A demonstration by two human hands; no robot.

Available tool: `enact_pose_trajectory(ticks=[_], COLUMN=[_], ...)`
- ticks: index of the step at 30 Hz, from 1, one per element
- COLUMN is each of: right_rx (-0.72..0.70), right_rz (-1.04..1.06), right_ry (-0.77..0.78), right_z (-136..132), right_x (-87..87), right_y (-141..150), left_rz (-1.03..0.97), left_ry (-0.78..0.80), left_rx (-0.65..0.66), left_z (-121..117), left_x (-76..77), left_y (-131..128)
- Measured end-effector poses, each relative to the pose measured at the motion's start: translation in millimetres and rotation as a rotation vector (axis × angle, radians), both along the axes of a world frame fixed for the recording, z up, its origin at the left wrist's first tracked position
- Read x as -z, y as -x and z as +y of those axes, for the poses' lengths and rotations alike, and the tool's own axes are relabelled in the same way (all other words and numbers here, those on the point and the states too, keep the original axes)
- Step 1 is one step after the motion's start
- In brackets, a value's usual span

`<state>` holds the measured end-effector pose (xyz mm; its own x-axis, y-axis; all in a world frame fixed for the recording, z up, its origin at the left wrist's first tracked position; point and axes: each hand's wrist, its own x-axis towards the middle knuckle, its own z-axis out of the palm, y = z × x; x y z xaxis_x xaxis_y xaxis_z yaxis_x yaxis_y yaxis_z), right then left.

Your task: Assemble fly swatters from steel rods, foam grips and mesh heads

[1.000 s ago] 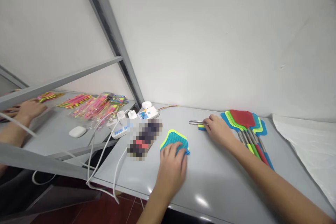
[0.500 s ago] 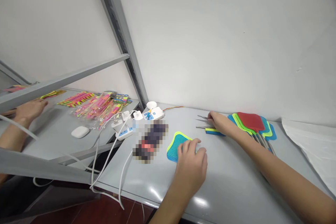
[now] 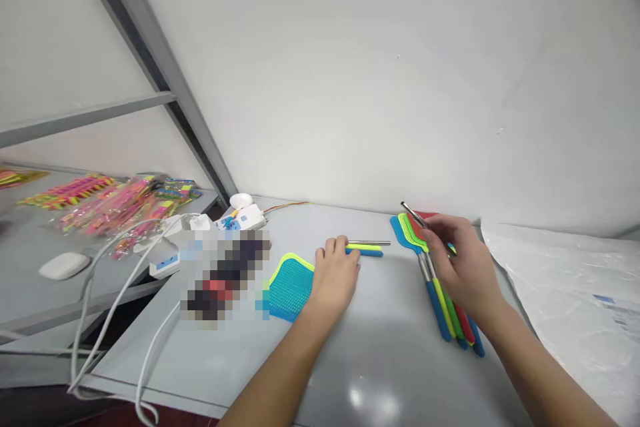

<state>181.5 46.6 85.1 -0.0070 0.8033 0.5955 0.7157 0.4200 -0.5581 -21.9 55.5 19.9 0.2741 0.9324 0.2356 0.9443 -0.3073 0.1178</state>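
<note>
My left hand (image 3: pixel 337 277) is closed over the left end of a yellow handle (image 3: pixel 366 247) and a blue handle (image 3: pixel 365 253), which lie side by side with a metal rod along them. Left of that hand are stacked fly swatter heads (image 3: pixel 291 282), teal mesh over yellow-green and blue. My right hand (image 3: pixel 457 257) pinches a fly swatter handle (image 3: pixel 414 212), whose silver rod sticks out up and left; its grip is hidden in my palm. Beneath that hand lies a bunch of fly swatters (image 3: pixel 440 310) with blue, yellow, green and red grips.
A blurred-out object (image 3: pixel 227 277) and a power strip (image 3: pixel 250 217) with white cables are on the left. White plastic sheeting (image 3: pixel 565 293) covers the right side. Bagged colourful items (image 3: pixel 117 203) lie on the neighbouring table, beyond a metal frame post (image 3: pixel 165 73).
My view has turned right. My left hand went from the fly swatter heads to the handles. My right hand lifted one handle and carried it right, over the bunch.
</note>
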Motion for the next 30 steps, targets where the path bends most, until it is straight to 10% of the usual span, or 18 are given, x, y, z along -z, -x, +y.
enact_pose_trajectory(ticks=[16,23,30], right_rx=[-0.267,-0.305,-0.305], right_rz=[1.332,1.515,1.555], right_ry=[0.293,0.300,0.291], right_z=[-24.0,-18.8,-22.3], right_x=[0.5,7.7,11.9], right_y=[-3.9,-2.1,-0.7], left_rz=[-0.050,-0.052,-0.351], left_ry=[0.016,0.070,-0.069], left_rx=[0.043,0.124,0.385], left_z=[-2.9,-1.2,-29.0], left_x=[4.2,7.4,-20.7], left_y=[0.3,5.4,-0.1])
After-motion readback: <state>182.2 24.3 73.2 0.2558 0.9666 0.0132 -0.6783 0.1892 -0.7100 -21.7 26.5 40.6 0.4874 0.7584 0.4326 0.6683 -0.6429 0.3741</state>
